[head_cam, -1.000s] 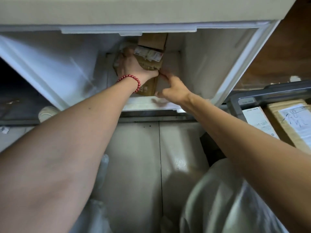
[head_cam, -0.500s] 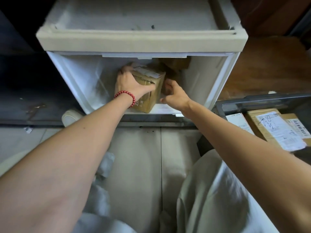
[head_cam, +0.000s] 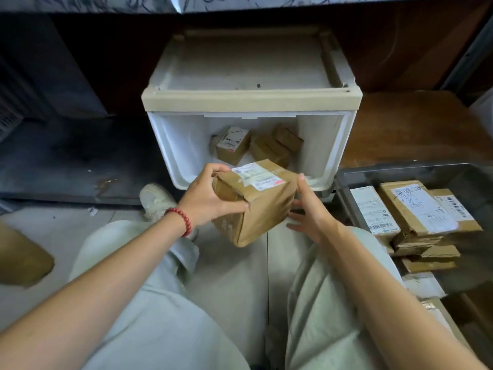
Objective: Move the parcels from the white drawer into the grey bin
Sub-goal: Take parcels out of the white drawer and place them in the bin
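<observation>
Seen from the head, the brown parcel [head_cam: 261, 198] is now out of the white drawer [head_cam: 184, 145], in the air just in front of it. The left hand [head_cam: 205, 198] grips one end, and the right hand [head_cam: 309, 212] is spread against the other side. I think it goes next into the grey bin [head_cam: 400, 166] on the right.

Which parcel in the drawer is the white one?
The small box at the left of the drawer; the parcels to its right are brown.
</observation>
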